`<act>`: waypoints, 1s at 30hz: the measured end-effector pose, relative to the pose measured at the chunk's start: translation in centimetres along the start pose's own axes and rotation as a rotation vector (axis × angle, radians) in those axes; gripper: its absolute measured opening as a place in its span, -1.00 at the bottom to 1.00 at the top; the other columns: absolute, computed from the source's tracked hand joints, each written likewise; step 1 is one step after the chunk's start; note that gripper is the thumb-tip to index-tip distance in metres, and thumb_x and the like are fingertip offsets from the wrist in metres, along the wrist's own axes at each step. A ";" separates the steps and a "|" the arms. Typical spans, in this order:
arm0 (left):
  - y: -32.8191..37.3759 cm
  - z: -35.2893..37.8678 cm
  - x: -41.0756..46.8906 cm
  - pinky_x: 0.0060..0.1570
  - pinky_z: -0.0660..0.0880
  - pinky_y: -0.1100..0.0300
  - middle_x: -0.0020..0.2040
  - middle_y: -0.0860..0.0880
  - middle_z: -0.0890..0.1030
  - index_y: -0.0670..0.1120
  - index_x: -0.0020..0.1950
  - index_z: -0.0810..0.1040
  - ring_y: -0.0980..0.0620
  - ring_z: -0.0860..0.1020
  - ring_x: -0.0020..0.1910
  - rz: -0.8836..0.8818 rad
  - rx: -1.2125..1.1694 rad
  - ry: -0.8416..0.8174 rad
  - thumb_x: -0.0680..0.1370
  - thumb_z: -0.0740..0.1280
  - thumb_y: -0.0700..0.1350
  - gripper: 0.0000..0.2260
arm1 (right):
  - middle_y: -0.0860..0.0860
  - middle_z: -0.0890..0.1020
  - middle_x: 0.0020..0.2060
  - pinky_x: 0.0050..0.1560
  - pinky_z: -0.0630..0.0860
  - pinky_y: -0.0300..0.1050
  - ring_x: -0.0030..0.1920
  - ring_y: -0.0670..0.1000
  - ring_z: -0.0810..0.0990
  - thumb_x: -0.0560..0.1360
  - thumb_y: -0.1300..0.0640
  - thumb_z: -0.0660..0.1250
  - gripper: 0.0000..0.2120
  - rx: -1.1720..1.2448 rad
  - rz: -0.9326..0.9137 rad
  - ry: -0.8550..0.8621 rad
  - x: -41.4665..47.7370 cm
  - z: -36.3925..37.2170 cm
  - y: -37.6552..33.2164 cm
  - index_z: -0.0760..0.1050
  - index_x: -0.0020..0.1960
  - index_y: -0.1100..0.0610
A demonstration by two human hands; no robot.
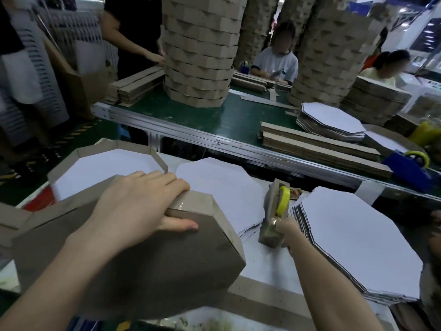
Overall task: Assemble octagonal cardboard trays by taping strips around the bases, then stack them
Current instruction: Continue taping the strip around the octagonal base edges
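Near the front edge of the white worktable, in the head view, the left hand (140, 206) grips an upturned tray (167, 266). Its fingers curl over the wall at a far corner and the thumb lies flat on the brown base. The right hand (285, 231) is closed round the tape dispenser (274, 211), which stands on the table just right of the tray.

The step looks like sealing the strip to the base at that corner. To do it well, keep the left fingers pressing the wall tight against the base edge so no gap opens. Draw the tape taut across the seam so it laps both wall and base. Tear it cleanly, then smooth it down before turning to the next side.

The tray is plain brown cardboard, tilted with its underside towards the camera. Its low wall is folded at each corner, and a glossy patch of clear tape shows beside the left fingertips. A darker tape patch shows on the near right edge.

A finished tray (107, 163) lies open side up behind it, showing a white inside. Two stacks of white octagonal bases (358, 240) lie to the right, with tall tray stacks (200, 51) on the green conveyor (214, 115) beyond.
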State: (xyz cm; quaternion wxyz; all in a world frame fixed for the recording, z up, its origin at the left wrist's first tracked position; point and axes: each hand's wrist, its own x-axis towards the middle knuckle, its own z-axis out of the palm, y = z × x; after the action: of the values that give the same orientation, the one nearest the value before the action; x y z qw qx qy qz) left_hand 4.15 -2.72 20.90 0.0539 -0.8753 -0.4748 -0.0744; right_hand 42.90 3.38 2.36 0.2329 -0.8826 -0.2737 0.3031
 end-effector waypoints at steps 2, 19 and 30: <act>0.1 0.0 0.3 0.00 0.40 0.19 0.16 0.20 0.47 0.22 0.26 0.34 0.14 0.45 0.15 -0.009 0.029 -0.006 0.28 -0.14 0.56 -0.28 | 0.22 0.57 -0.13 0.06 0.58 0.12 0.00 0.22 0.60 0.53 0.29 0.37 -0.77 0.211 0.079 -0.018 0.8 -0.2 -0.1 0.48 0.14 0.38; -0.7 0.3 -0.4 -0.15 0.50 0.10 -0.05 0.13 0.59 0.13 0.11 0.54 0.04 0.59 -0.03 -0.029 -0.005 0.055 0.32 -0.12 0.52 -0.29 | 0.29 0.54 0.14 -0.16 0.52 -0.22 0.01 0.10 0.54 0.55 0.34 0.32 -0.89 1.033 -0.052 0.130 -3.7 4.2 4.9 0.56 -0.05 0.41; -1.8 0.7 -0.9 -0.08 0.48 0.13 0.02 0.17 0.56 0.19 0.19 0.46 0.09 0.55 0.03 -0.057 -0.044 0.075 0.30 -0.18 0.56 -0.26 | 0.30 0.55 0.26 -0.20 0.55 -0.40 0.02 0.10 0.58 0.55 0.34 0.33 -0.91 0.932 0.013 0.070 -2.5 3.0 8.1 0.54 -0.13 0.32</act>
State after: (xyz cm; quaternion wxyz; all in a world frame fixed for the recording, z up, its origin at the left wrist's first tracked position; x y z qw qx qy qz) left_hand 2.24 -2.33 20.06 0.0503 -0.8590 -0.4954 -0.1191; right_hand 42.04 -3.47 -3.44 0.6118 -0.6952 -0.0946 0.3653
